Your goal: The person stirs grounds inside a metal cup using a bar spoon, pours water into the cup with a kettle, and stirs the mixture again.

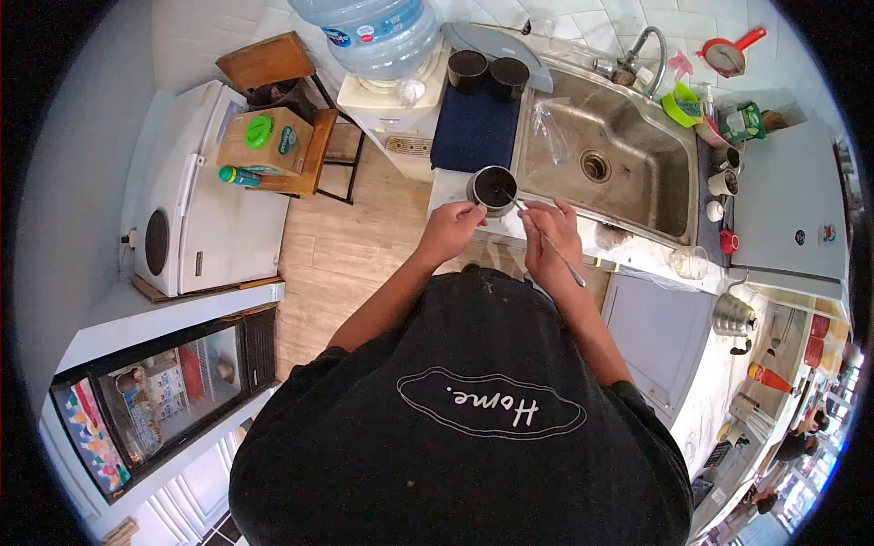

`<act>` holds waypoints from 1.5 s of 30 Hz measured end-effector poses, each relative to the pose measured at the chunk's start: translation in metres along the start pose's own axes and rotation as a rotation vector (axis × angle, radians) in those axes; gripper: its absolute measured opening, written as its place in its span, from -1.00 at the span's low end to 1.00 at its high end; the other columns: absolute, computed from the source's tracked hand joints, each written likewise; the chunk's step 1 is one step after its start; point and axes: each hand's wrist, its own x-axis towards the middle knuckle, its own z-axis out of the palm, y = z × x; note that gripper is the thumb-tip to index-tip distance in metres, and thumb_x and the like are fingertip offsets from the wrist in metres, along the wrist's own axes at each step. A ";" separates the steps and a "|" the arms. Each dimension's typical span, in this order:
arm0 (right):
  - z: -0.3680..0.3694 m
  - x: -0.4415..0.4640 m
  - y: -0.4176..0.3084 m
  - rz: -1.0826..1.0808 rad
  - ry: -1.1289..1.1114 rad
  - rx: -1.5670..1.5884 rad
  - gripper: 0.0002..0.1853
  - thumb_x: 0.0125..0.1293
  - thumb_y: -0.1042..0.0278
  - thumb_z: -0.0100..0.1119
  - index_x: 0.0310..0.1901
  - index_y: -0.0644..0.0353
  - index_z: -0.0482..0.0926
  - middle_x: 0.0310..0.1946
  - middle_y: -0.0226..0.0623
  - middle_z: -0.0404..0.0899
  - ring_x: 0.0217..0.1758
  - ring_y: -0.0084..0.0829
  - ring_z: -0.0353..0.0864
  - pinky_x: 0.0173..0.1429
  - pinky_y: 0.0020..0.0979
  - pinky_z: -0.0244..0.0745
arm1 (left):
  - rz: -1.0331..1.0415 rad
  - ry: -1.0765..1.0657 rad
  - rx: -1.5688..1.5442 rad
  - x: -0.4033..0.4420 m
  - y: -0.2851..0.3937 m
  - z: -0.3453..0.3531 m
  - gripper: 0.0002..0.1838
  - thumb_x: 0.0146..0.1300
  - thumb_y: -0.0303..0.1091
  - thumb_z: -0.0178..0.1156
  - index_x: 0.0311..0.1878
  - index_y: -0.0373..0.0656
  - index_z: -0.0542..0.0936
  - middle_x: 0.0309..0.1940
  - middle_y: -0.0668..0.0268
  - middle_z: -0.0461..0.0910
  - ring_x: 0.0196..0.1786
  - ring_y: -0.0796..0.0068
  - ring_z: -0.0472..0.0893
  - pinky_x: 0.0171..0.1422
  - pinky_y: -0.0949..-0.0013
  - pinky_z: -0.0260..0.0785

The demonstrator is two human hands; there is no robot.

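Note:
A round grey cup (500, 211) with dark contents (492, 184) stands at the counter's edge, left of the sink. My left hand (450, 231) holds its near left side, thumb and fingers closed at the rim. In my right hand (552, 242) is a long-handled metal spoon (566, 260), gripped between closed fingers. The spoon's other end reaches into the cup, where the dark contents hide its tip. Beyond the cup, two dark cups (468, 71) stand at the far end of a navy cloth (473, 132).
A steel sink (637, 187) with a tap (657, 55) lies to the right. Left of the cloth stands a water dispenser (382, 105) with a large bottle (378, 36). A kettle (733, 316) sits at the right; a chair (319, 150) bears a cardboard box (273, 141).

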 end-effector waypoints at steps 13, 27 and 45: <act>0.003 0.001 0.001 0.020 -0.006 -0.036 -0.91 0.36 0.55 0.22 -0.14 0.24 0.55 -0.17 -0.13 0.71 0.00 -0.15 0.71 0.35 0.04 0.36 | -0.025 -0.003 -0.032 -0.002 0.005 0.001 -0.61 0.44 -0.08 0.21 -0.28 -0.28 0.72 -0.48 0.22 0.66 -0.40 0.49 0.57 -0.23 0.34 0.41; 0.003 0.005 0.007 0.100 0.001 -0.076 -0.92 0.40 0.51 0.20 -0.12 0.22 0.55 -0.12 -0.14 0.71 0.03 -0.13 0.69 0.36 0.05 0.35 | 0.021 0.004 -0.063 0.001 -0.008 0.002 -0.60 0.44 -0.08 0.20 -0.27 -0.27 0.73 -0.49 0.18 0.65 -0.41 0.46 0.57 -0.23 0.33 0.40; -0.005 -0.002 0.004 0.062 -0.023 -0.034 -0.90 0.36 0.53 0.22 -0.13 0.20 0.56 -0.14 -0.17 0.70 0.02 -0.14 0.68 0.38 0.02 0.33 | 0.006 -0.012 -0.002 -0.001 0.003 0.000 -0.61 0.45 -0.08 0.21 -0.28 -0.26 0.73 -0.53 0.24 0.64 -0.43 0.52 0.54 -0.27 0.35 0.39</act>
